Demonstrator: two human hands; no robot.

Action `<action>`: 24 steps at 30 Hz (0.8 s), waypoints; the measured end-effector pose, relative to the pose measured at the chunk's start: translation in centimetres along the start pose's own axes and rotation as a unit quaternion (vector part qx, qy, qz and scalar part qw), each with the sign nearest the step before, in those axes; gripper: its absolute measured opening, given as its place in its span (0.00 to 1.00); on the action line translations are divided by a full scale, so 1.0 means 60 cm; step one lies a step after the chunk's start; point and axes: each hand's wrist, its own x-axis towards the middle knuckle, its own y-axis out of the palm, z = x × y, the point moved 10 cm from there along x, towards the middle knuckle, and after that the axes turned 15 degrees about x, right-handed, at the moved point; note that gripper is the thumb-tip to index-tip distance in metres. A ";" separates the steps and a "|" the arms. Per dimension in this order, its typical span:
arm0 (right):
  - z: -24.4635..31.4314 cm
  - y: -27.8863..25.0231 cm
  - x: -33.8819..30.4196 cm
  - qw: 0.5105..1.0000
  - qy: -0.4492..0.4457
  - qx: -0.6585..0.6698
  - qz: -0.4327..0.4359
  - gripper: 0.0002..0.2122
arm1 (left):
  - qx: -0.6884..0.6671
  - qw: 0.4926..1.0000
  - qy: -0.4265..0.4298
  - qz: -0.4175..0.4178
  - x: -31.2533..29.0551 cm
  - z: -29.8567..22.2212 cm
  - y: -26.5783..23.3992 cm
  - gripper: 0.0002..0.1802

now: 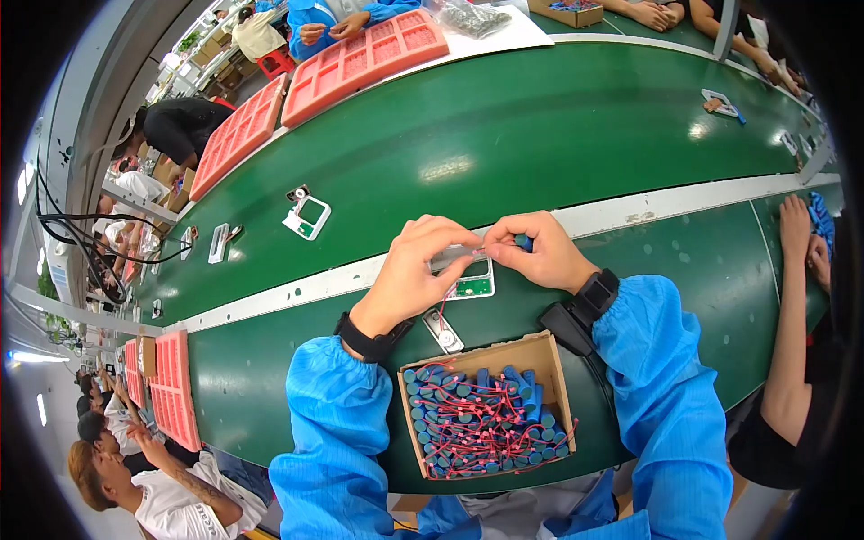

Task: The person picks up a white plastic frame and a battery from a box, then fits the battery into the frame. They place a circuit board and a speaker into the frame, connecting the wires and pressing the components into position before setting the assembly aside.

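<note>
Close together over the white edge strip, my two hands meet at the fingertips. A blue cylindrical battery [523, 241] is tucked in the curled fingers of my right hand [543, 255], whose thumb and forefinger pinch near a thin red wire. My left hand [416, 268] also pinches at this spot; what lies between its fingertips is too small to make out. Below them rests a white plastic frame with a green circuit board [472, 287], partly covered by my left hand. A small white part with a round disc [443, 332] lies beside it.
Nearest me, an open cardboard box [562, 378] holds many blue batteries with red wires. A black device with a cable [569, 329] lies by my right wrist. Across the green belt [576, 117] are another white frame [309, 218] and pink trays [364, 65]. Co-workers sit around.
</note>
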 end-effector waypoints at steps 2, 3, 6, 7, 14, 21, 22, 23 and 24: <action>-0.006 0.009 0.003 1.000 0.008 0.004 0.013 0.05 | 0.004 1.000 0.018 -0.005 -0.010 0.007 -0.001 0.13; -0.010 0.014 0.004 1.000 0.011 0.005 0.019 0.05 | 0.009 0.999 0.036 -0.009 -0.016 0.008 -0.002 0.12; -0.022 0.024 0.010 1.000 0.017 0.008 0.022 0.05 | 0.015 0.999 0.049 -0.011 -0.024 0.011 -0.004 0.11; -0.026 0.027 0.012 1.000 0.019 0.010 0.023 0.05 | 0.019 0.999 0.043 -0.008 -0.025 0.013 -0.004 0.11; -0.042 0.040 0.019 0.999 0.011 -0.011 0.038 0.05 | 0.021 1.000 0.010 0.014 -0.031 0.036 0.005 0.07; -0.043 0.043 0.013 0.995 -0.038 -0.071 0.057 0.03 | 0.003 0.995 0.002 0.095 -0.038 0.054 0.036 0.07; -0.041 0.045 0.012 0.991 -0.055 -0.105 0.061 0.03 | -0.018 0.993 -0.010 0.115 -0.040 0.059 0.042 0.08; -0.040 0.046 0.010 0.986 -0.072 -0.138 0.065 0.03 | -0.039 0.990 -0.022 0.135 -0.043 0.064 0.048 0.09; -0.045 0.044 0.009 0.986 -0.069 -0.138 0.066 0.03 | -0.061 0.985 -0.034 0.155 -0.045 0.068 0.055 0.11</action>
